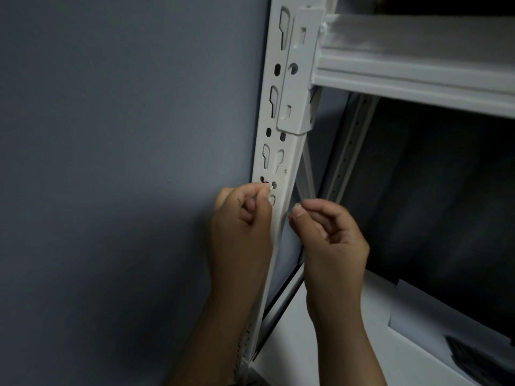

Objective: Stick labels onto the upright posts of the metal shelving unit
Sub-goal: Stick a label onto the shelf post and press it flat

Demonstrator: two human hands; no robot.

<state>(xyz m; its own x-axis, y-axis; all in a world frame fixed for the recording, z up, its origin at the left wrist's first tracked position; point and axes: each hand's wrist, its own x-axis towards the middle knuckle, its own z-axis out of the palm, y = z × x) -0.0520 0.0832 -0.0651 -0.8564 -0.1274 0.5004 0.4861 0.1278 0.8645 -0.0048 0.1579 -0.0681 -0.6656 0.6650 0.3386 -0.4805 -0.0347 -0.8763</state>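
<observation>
Left hand pinches a small label against the white upright post, at 12 o'clock of the knuckles. Right hand, at 3 o'clock, fingers curled, possibly pinching backing; unclear. Advice: square label between slots, press outward firmly.

Painted metal shelving, matt wall.
Upright post and shelf beam: white-painted metal, smooth, faint sheen, slots punched clean through. Wall: flat grey-blue paint, matt. Lower shelf: smooth white surface, material unclear.
</observation>
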